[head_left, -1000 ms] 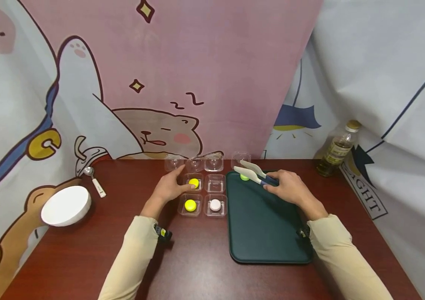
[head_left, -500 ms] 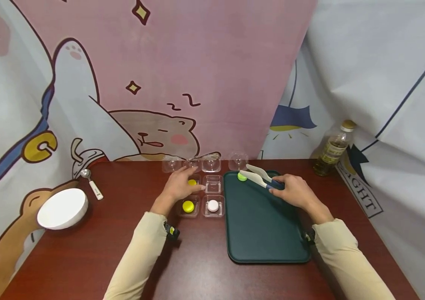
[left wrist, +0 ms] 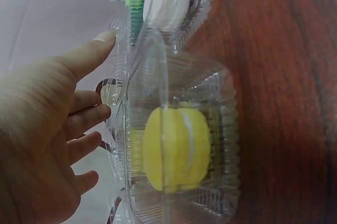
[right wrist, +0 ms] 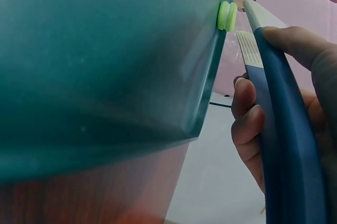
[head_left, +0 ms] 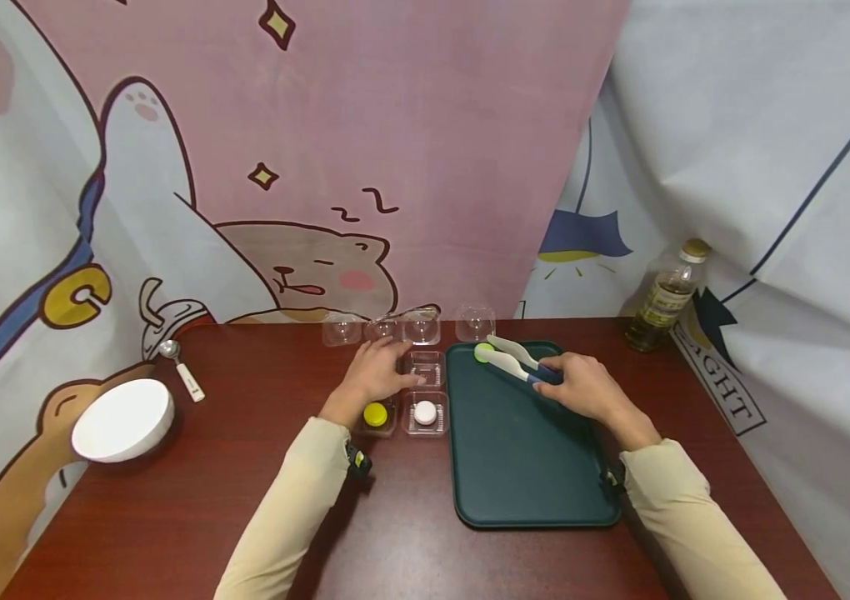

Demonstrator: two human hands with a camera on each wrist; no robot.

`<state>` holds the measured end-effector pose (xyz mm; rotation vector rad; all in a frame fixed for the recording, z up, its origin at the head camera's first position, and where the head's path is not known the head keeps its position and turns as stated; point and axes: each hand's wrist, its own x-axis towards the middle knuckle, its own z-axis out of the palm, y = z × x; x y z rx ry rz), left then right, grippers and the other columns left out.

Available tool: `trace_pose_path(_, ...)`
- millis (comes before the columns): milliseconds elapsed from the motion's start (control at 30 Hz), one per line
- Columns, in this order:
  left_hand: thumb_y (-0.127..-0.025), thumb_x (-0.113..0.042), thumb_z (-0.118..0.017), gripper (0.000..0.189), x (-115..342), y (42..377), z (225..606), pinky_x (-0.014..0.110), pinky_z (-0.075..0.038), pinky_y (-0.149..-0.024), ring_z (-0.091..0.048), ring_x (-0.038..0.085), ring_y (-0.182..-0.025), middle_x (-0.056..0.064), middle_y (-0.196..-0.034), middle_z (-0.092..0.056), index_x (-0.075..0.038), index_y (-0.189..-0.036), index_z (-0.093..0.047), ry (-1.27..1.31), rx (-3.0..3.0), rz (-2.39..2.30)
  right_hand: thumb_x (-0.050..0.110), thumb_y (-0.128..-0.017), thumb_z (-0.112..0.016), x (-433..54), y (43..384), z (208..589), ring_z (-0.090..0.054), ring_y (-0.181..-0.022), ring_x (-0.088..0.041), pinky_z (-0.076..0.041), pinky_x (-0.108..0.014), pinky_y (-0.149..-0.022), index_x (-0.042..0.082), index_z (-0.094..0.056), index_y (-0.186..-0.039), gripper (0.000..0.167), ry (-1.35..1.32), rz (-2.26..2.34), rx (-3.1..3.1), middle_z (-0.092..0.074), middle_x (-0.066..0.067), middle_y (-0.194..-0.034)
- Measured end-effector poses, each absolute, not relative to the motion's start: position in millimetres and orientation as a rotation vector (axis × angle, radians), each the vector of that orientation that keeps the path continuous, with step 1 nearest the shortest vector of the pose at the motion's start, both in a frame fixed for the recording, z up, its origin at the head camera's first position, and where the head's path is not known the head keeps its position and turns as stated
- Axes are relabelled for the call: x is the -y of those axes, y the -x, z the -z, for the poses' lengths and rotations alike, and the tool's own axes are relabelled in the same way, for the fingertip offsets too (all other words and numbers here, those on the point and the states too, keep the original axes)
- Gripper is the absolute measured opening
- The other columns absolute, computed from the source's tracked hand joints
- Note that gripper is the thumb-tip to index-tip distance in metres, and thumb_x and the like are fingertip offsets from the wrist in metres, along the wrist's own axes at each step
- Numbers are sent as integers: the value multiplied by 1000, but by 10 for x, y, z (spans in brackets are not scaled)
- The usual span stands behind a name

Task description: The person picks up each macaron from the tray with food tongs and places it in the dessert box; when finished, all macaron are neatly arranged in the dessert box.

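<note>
My right hand [head_left: 582, 387] grips tongs [head_left: 511, 360] with blue handles and pale tips. The tips are spread right at a green macaron [head_left: 482, 352] at the far left corner of the dark green tray [head_left: 530, 450]. My left hand [head_left: 374, 375] is at the clear plastic boxes with its fingers loosely bent, thumb over a clear box [head_left: 427, 358] with no macaron in it. The hand hides the box at back left. Nearer me, one box holds a yellow macaron [head_left: 375, 414], another a white macaron [head_left: 425, 412]. The left wrist view shows the yellow macaron [left wrist: 176, 150] beside the hand.
Several clear lids [head_left: 421, 327] stand along the back wall. A white bowl [head_left: 123, 421] and a scoop [head_left: 183, 371] with a white handle lie at the left. An oil bottle [head_left: 665, 304] stands at the back right.
My left hand has moved right, from the back-left box toward the box beside it, covering the yellow macaron there. The tongs shift right, then back left to the green macaron.
</note>
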<state>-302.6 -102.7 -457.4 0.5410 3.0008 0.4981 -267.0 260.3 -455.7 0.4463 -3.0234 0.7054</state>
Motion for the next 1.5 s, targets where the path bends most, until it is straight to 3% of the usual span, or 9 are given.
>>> trace_pose_path(333, -87, -56, -73, 80, 1019, 3032, 4604, 51, -27, -124, -42, 32, -146, 10, -154, -52, -14, -151, -49, -533, -2988, -443, 31, -90, -75, -2590, 2677, 4551, -47, -61, -13, -36, -29, -50, -1, -66, -130, 53, -451, -695, 3038, -71, -10, -95)
trace_pose_path(800, -86, -56, -74, 77, 980, 3050, 4599, 49, -27, -125, -44, 33, -144, 8, -145, -61, -14, -147, -55, -560, -2976, -412, 30, -90, -75, -2557, 2684, 4514, -54, -69, -15, -42, -28, -54, 0, -67, -129, 50, -447, -670, 3066, -73, -17, -108)
trace_pose_path(1500, -86, -58, -73, 74, 940, 3068, 4576, 51, -25, -125, -43, 32, -145, 8, -141, -64, -15, -144, -58, -532, -2979, -364, 30, -91, -74, -2581, 2684, 4521, -51, -65, -14, -40, -28, -53, -1, -67, -129, 50, -472, -654, 3046, -72, -12, -100)
